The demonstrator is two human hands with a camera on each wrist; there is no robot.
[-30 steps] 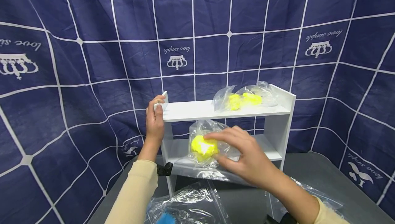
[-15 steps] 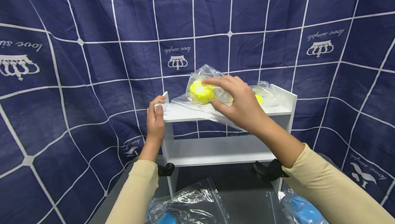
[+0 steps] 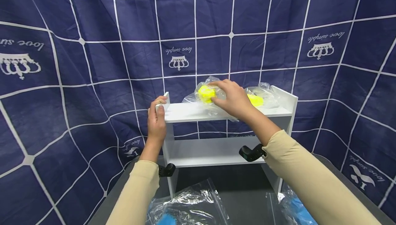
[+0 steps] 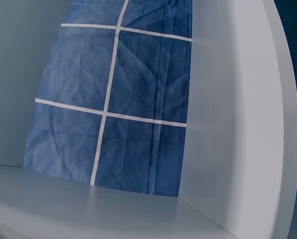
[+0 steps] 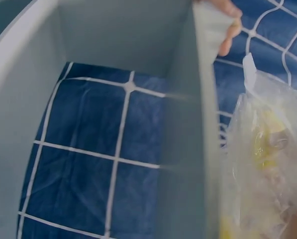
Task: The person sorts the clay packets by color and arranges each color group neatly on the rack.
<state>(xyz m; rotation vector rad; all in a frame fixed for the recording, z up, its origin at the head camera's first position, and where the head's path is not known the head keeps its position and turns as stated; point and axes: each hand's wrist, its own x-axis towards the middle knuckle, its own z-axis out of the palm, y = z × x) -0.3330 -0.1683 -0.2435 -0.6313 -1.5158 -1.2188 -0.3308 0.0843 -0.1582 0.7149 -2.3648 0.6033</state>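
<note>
Right grip point(image 3: 230, 97): pinching the yellow lump point(image 3: 206, 93) through clear film, index fingertip up top, thumb at its 4 o'clock side!
Held bag point(image 3: 213, 107): right there over the upper board point(image 3: 180, 112), toward 11 o'clock on the white shelf unit point(image 3: 216, 152); spreading from about 9 o'clock across to 4, drooping past the front lip.
Lump's heading: near round, so no clear long axis or pointing end; mouth of the bag impossible to pick out, and can't tell whether touching the board or just above.
Left grip point(image 3: 156, 120): wrapped over the left side panel point(image 3: 167, 102), at 10 o'clock on the unit; out of sight in the left wrist view.
Second bag point(image 3: 269, 96): on the board at 3 o'clock from the lump, partly covered by the right grip; yellow contents point(image 3: 255, 100) lying roughly 9 to 3, left end hidden.
Down low: 7 o'clock bag point(image 3: 196, 197) on the dark surface point(image 3: 244, 201), blue contents point(image 3: 167, 219) cut by the frame; 5 o'clock bag point(image 3: 287, 197), also cut off, partly behind the right sleeve point(image 3: 312, 173).
Right wrist view: milky film and smeared yellow toward 3 o'clock, too blurred to separate one bag from another.
</note>
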